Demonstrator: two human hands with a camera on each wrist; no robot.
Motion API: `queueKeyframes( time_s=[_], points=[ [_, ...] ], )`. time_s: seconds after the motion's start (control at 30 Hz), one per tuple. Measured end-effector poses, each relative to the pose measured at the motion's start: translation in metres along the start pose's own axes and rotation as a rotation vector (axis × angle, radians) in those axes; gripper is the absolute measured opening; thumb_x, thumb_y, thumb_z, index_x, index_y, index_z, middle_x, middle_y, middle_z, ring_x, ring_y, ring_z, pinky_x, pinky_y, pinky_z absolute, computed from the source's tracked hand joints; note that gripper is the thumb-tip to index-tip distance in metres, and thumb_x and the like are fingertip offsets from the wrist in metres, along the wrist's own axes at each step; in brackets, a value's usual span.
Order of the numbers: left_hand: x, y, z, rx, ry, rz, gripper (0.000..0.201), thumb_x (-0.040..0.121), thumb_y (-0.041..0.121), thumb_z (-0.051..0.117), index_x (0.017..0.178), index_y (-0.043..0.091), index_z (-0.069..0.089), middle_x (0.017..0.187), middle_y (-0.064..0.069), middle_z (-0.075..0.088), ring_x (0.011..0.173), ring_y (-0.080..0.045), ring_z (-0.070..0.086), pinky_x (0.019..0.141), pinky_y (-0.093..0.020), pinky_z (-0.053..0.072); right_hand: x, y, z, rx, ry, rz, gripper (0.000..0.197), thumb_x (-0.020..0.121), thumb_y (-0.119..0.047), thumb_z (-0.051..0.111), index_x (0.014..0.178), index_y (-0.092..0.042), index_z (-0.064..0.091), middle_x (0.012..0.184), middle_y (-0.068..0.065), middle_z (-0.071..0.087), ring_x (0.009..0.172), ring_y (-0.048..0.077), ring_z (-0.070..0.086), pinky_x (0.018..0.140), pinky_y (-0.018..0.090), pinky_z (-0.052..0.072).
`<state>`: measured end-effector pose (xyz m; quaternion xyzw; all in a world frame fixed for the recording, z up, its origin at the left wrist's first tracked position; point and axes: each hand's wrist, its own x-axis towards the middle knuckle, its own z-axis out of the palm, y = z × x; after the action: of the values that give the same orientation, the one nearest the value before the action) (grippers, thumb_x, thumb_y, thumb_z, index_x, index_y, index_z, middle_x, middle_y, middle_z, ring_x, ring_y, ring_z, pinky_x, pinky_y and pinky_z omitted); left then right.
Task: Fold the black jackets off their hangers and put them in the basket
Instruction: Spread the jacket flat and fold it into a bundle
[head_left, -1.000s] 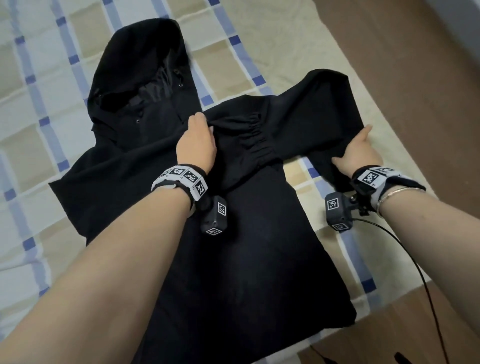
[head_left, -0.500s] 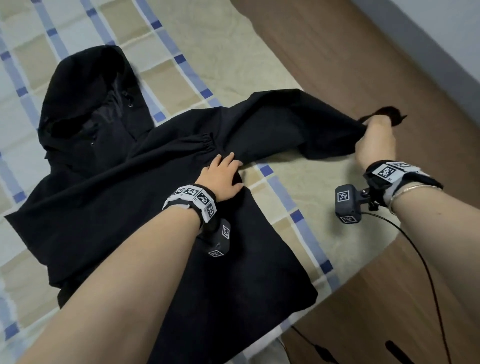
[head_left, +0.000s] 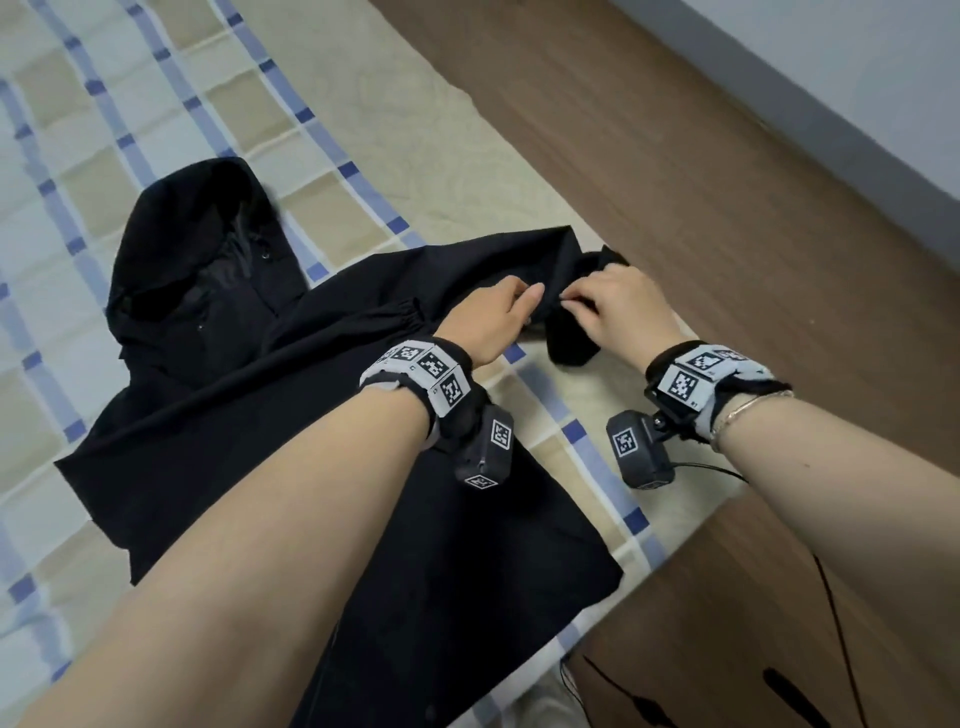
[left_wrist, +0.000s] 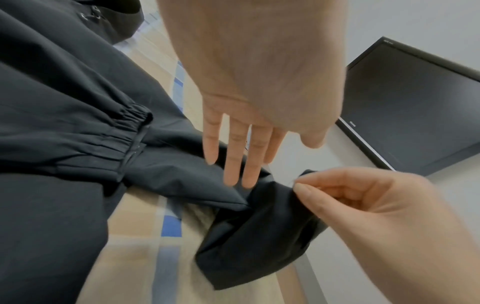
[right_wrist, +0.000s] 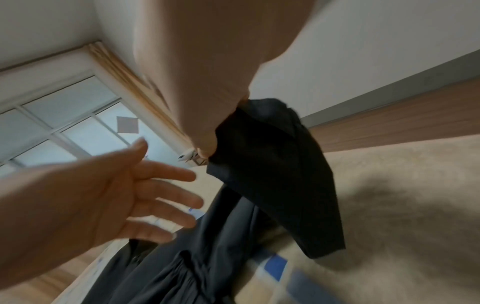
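Observation:
A black hooded jacket lies flat on the bed, hood at the far left. Its right sleeve is doubled back on itself near the bed's edge. My right hand pinches the sleeve's end between thumb and fingertips, and the left wrist view shows that pinch clearly. My left hand hovers with straight fingers just over the sleeve's fold, holding nothing. In the right wrist view the sleeve hangs from my right hand, with the left hand spread beside it. No hanger or basket is in view.
The bed has a blue and beige checked sheet. Brown wooden floor runs along its right edge up to a grey wall. A thin black cable trails from my right wrist. A dark screen leans against the wall.
My right hand brought the sleeve's end from its stretched-out position back toward the jacket, doubling the sleeve. My left hand slid right along the sleeve to meet it.

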<state>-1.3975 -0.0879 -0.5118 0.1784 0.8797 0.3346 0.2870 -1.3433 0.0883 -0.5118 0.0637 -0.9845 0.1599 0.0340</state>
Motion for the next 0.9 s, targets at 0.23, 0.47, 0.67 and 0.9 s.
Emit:
queueKeyframes(
  time_s=[0.23, 0.47, 0.67, 0.9],
  points=[
    [-0.025, -0.002, 0.006, -0.282, -0.175, -0.179, 0.065, 0.098, 0.053, 0.024, 0.097, 0.004, 0.067, 0.095, -0.01, 0.071, 0.083, -0.023, 0.069, 0.078, -0.037, 0.054, -0.018, -0.048, -0.001, 0.237, -0.102, -0.023, 0.013, 0.087, -0.016, 0.06, 0.095, -0.006, 0.058, 0.079, 0.008, 0.068, 0.075, 0.031, 0.064, 0.069, 0.04, 0.05],
    [-0.045, -0.019, 0.017, -0.171, -0.182, -0.102, 0.022, 0.094, 0.012, 0.041, 0.093, 0.001, 0.06, 0.086, -0.012, 0.07, 0.075, -0.018, 0.069, 0.066, -0.035, 0.058, -0.044, -0.07, 0.007, 0.339, -0.279, -0.016, 0.018, 0.08, -0.016, 0.062, 0.096, -0.013, 0.054, 0.082, -0.001, 0.065, 0.071, 0.018, 0.062, 0.069, 0.037, 0.051],
    [-0.07, -0.033, 0.019, -0.235, -0.207, -0.117, 0.007, 0.094, 0.01, 0.046, 0.092, 0.016, 0.047, 0.082, -0.003, 0.064, 0.066, -0.012, 0.061, 0.055, -0.018, 0.046, -0.049, -0.076, 0.015, 0.288, -0.216, 0.142, 0.017, 0.083, -0.016, 0.051, 0.099, -0.014, 0.056, 0.08, -0.004, 0.059, 0.078, 0.022, 0.06, 0.071, 0.036, 0.048],
    [-0.088, -0.056, 0.025, -0.114, -0.168, -0.091, 0.037, 0.089, 0.019, 0.059, 0.123, 0.022, 0.046, 0.088, 0.009, 0.064, 0.084, -0.013, 0.062, 0.079, -0.023, 0.047, -0.073, -0.042, 0.036, -0.06, -0.537, 0.38, 0.05, 0.076, -0.033, 0.069, 0.116, -0.01, 0.048, 0.122, 0.013, 0.051, 0.102, 0.033, 0.059, 0.077, 0.038, 0.05]
  ],
)
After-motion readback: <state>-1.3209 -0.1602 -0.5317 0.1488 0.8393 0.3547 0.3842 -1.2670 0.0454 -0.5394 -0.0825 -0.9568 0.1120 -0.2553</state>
